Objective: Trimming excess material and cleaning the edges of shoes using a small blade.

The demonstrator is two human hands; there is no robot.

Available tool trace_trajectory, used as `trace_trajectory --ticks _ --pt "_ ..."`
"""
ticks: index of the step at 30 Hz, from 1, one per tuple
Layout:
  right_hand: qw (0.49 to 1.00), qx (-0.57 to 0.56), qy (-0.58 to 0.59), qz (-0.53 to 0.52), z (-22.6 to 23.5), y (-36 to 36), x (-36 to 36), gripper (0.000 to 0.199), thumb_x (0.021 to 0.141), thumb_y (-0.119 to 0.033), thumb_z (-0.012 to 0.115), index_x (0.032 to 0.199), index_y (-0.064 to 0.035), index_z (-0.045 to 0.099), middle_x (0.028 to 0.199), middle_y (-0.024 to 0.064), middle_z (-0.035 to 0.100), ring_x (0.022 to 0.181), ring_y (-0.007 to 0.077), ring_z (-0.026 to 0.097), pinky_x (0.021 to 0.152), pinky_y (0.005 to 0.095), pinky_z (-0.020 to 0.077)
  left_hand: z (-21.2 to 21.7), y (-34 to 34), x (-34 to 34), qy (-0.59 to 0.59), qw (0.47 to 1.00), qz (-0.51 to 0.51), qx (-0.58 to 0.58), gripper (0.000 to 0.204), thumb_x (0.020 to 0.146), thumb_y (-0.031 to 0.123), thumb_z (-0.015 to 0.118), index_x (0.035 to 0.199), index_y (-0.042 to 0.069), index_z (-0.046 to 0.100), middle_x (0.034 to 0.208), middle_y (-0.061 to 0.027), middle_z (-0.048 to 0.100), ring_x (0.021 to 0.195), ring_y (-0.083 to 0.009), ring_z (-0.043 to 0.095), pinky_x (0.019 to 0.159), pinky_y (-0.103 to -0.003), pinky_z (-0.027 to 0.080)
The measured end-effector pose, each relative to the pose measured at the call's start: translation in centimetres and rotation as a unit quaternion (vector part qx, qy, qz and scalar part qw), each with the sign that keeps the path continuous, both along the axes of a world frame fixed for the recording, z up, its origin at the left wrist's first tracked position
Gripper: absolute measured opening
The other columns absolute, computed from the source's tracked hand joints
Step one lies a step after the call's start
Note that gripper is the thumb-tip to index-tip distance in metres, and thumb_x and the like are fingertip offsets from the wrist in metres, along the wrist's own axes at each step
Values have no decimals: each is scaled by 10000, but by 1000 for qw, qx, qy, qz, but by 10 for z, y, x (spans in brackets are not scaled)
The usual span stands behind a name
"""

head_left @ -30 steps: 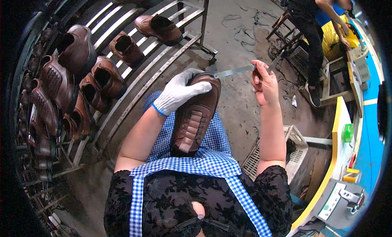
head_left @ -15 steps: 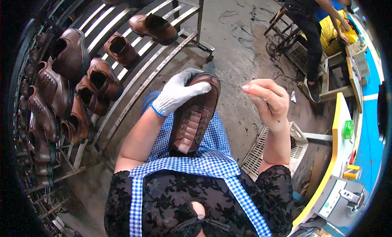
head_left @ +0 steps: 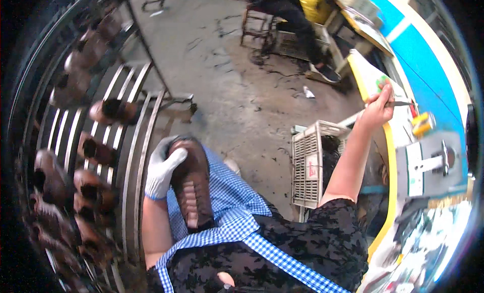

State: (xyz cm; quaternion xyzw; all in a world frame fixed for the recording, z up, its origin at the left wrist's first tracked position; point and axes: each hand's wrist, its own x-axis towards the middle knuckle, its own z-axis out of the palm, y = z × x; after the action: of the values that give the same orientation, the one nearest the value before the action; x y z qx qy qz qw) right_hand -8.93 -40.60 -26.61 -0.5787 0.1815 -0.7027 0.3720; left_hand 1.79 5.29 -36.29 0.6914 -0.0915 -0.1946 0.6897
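1. Half of the thin grey metal tool was hidden in the right hand, closed on it.
2. One brown leather shoe lay sole-up on the blue checked apron, clasped at its toe by the white-gloved left hand.
3. Right arm stretched toward the yellow-edged workbench.

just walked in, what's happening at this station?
A person sits with a brown shoe lying sole-up on a blue checked apron. The gloved left hand grips the shoe's toe end. The bare right hand reaches out to the yellow-edged workbench, holding a thin tool over it. A metal rack on the person's left carries more brown shoes. A white plastic crate stands on the floor beside the bench, and another person sits farther back.
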Motion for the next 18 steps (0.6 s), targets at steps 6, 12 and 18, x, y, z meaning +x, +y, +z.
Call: trace_trajectory --ticks 6,12,18 --pt "943 -70 12 -326 0 -151 -79 247 963 -224 584 965 -11 709 856 85 688 634 166 599 575 290 461 -6 -12 7 23 999 -16 -34 433 822 171 720 1193 -1 578 1106 -91 641 1018 -182 602 915 -314 473" --pt "856 44 319 -405 -12 -239 -104 322 882 -359 652 993 -61 703 992 168 694 922 316 672 764 405 511 -11 -8 10 8 999 -33 -29 437 824 176 720 1196 -3 577 1111 -90 639 1029 -183 597 933 -317 462" --pt "982 -5 115 -150 -10 -148 -26 451 963 -422 549 1221 -54 579 985 69 632 678 162 553 592 273 444 -3 8 3 -39 999 5 -1 477 809 221 753 1190 -11 586 1103 -89 639 1044 -175 587 945 -310 448"
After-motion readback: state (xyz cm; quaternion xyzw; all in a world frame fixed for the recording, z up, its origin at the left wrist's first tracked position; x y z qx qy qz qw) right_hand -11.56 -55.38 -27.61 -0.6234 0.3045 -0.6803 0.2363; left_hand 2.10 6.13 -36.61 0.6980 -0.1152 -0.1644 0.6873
